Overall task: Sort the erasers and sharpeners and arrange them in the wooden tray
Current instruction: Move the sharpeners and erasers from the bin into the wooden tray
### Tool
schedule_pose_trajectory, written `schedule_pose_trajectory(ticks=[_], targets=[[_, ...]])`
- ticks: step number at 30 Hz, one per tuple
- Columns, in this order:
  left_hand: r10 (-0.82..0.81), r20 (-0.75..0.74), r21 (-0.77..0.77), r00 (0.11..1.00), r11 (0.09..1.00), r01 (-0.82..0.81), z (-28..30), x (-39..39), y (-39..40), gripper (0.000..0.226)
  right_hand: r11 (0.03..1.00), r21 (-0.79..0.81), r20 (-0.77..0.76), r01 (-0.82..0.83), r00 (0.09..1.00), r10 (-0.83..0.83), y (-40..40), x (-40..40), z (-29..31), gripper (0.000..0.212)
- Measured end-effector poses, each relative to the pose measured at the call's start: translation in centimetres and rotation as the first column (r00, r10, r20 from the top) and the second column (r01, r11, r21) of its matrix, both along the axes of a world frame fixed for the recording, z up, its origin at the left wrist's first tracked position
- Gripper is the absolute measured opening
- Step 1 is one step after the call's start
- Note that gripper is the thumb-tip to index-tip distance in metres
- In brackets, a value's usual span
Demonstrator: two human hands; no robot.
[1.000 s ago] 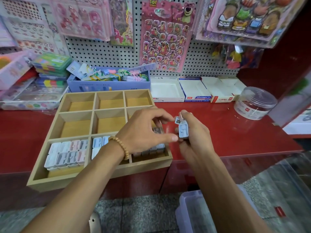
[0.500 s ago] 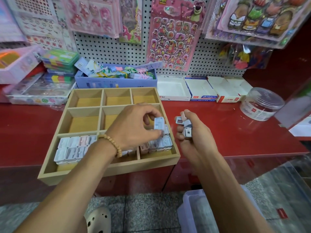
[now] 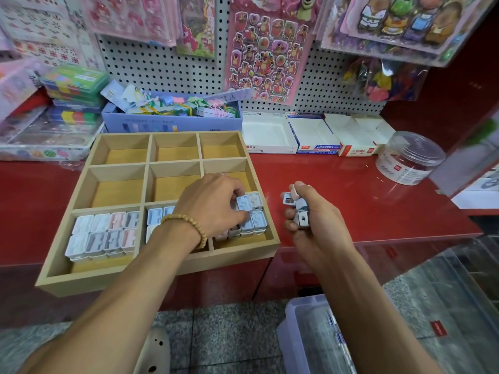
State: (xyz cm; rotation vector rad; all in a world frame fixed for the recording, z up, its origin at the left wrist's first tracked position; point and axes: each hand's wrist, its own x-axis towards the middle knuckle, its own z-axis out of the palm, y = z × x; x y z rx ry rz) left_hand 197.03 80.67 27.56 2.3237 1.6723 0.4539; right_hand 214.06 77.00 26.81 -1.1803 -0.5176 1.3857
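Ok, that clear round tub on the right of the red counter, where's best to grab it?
Grip the clear round tub around its side wall just under the lid, coming from the front. It stands upright with open counter before it, and boxes crowd its left.

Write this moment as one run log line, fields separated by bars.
left hand: setting blue sharpener in near-right compartment of wooden tray | right hand: holding more sharpeners | back compartments: unfilled

Beaded bracelet, left wrist
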Motion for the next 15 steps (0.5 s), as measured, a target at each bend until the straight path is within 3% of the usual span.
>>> schedule_pose_trajectory(ticks=[10,12,15], targets=[[-0.008,0.044,-0.035,0.999,0.999,0.009,0.0,-0.3,0.9,0.048,0.997,0.018,-0.007,-0.08,0.997,0.08,-0.3,-0.1,0.2,0.011],[0.016,0.226,-0.021,0.974,1.0,-0.012,0.6,-0.3,0.5,0.039,0.992,0.028,-0.04,-0.119,0.992,0.12,-0.3,-0.3,0.3,0.01],[0.093,0.606,-0.176,0.79,0.984,0.019,1.3,0.2,-0.5,0.022,0.985,0.051,-0.108,-0.163,0.98,0.168,-0.2,-0.9,0.5,0.012]])
